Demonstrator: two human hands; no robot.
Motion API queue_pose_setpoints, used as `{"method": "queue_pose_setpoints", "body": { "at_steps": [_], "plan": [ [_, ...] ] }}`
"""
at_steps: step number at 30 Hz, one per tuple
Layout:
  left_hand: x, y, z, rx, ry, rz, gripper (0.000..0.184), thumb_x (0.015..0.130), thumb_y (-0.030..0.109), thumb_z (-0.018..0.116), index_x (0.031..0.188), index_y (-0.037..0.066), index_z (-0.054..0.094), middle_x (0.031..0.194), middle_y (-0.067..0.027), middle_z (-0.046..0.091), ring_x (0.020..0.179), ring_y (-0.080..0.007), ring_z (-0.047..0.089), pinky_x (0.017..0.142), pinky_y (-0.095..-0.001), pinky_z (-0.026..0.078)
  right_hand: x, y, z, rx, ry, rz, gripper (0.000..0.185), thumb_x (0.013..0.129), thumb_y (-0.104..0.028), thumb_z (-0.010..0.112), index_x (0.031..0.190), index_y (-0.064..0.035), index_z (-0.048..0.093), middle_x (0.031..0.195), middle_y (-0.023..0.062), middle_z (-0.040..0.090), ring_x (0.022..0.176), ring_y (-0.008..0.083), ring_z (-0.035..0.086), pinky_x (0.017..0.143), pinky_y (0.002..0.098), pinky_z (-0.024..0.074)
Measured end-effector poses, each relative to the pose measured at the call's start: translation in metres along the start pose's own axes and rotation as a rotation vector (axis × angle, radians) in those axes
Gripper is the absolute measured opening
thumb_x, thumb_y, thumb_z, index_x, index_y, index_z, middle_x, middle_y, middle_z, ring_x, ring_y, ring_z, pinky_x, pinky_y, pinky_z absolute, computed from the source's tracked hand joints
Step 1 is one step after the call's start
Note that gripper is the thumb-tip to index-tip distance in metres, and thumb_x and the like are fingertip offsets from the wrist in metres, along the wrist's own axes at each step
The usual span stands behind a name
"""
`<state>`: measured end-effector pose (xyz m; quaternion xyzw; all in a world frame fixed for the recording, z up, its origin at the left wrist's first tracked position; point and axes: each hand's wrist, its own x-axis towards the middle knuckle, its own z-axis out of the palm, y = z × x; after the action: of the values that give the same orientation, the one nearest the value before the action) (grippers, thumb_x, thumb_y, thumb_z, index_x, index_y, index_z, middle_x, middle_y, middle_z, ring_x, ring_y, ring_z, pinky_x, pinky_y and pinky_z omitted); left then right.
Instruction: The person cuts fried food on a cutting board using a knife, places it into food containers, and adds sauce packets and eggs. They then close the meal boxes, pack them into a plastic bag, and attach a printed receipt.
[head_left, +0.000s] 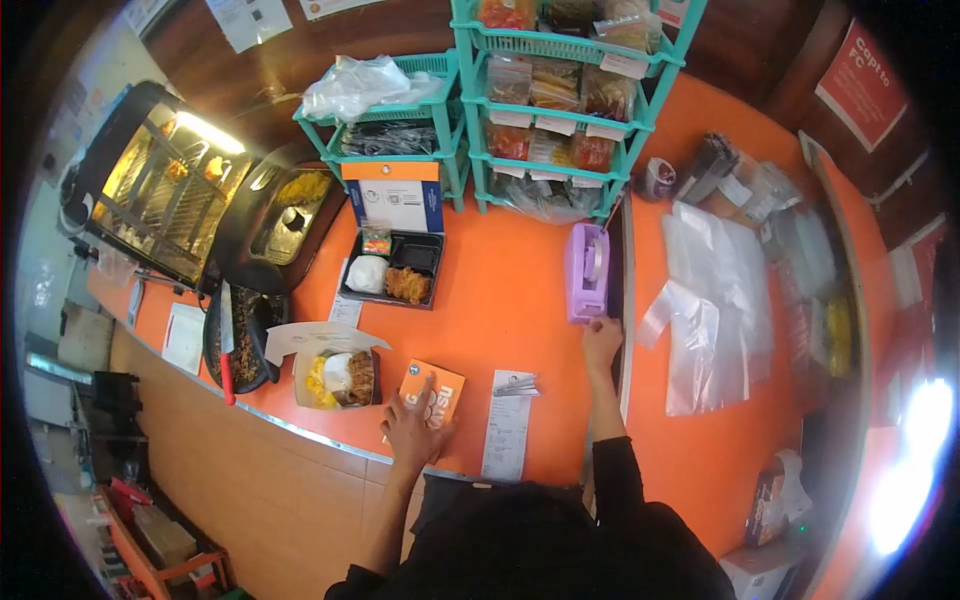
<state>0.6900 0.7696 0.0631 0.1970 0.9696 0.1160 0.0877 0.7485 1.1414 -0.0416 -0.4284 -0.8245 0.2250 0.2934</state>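
Note:
My left hand [413,425] rests on a closed orange food box [445,386] with white lettering, fingers apart across its lid. At the near end of a purple tape dispenser [586,275], my right hand [601,343] has its fingers drawn together; any tape between them is too small to see. A printed receipt [506,440] lies between my hands with thin silvery strips on its top end. Left of the orange box stands an open food box [318,388] with rice, yellow food and browned pieces. Farther back, an open black-lined box [388,299] holds wrapped rice, fried chicken and a sachet.
A black pan [262,362] with a red-handled knife [227,340] sits left, near a lit food warmer [165,200]. Green racks [555,120] of bagged sauces stand behind. Clear plastic bags [705,300] lie on the right counter.

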Motion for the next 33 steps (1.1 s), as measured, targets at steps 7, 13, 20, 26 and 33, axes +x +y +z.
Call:
{"method": "queue_pose_setpoints", "body": {
  "at_steps": [7,13,20,26,33],
  "plan": [
    [0.031,-0.001,0.013,-0.190,0.163,0.166,0.096,0.055,0.048,0.082,0.143,0.037,0.046,0.122,-0.0226,0.045,0.111,-0.0435,0.049,0.084,-0.0573,0.044,-0.062,-0.090,-0.027,0.644,-0.624,-0.312,0.021,0.086,-0.023,0.072,0.080,-0.0031,0.070,0.084,0.0055,0.053,0.088,0.0188,0.053,0.066,0.0336,0.0456],
    [0.075,0.060,-0.011,-0.219,0.246,0.104,0.094,0.053,0.041,0.085,0.140,0.028,0.051,0.114,-0.0206,0.051,0.111,-0.0397,0.050,0.085,-0.0536,0.045,-0.091,-0.134,-0.001,0.465,-0.543,-0.137,0.043,0.080,-0.040,0.080,0.069,-0.0018,0.063,0.084,0.0064,0.041,0.079,0.0182,0.043,0.067,0.0300,0.0404],
    [0.157,0.064,0.013,-0.670,0.122,0.378,0.092,0.056,0.040,0.088,0.137,0.018,0.053,0.105,-0.0180,0.060,0.103,-0.0343,0.056,0.086,-0.0431,0.048,-0.048,-0.109,0.007,0.577,-0.362,-0.025,0.037,0.079,-0.029,0.080,0.092,-0.0039,0.057,0.088,0.0062,0.053,0.080,0.0161,0.056,0.065,0.0320,0.0480],
    [0.179,0.108,0.034,-0.372,0.498,0.303,0.080,0.064,0.040,0.084,0.133,0.017,0.052,0.125,-0.0209,0.049,0.115,-0.0357,0.047,0.097,-0.0505,0.036,-0.049,-0.113,-0.010,0.598,-0.365,-0.026,0.032,0.084,-0.007,0.071,0.110,-0.0056,0.053,0.092,0.0073,0.057,0.074,0.0157,0.057,0.065,0.0309,0.0497],
    [0.130,0.003,-0.018,0.005,1.127,-0.475,0.042,0.078,0.016,0.071,0.116,0.005,0.056,0.119,-0.0224,0.052,0.109,-0.0376,0.052,0.090,-0.0498,0.040,-0.056,-0.167,-0.016,0.832,-0.529,0.002,0.007,0.094,-0.010,0.060,0.098,-0.0049,0.059,0.084,0.0014,0.060,0.069,0.0063,0.055,0.061,0.0215,0.0461]
  ]
}}
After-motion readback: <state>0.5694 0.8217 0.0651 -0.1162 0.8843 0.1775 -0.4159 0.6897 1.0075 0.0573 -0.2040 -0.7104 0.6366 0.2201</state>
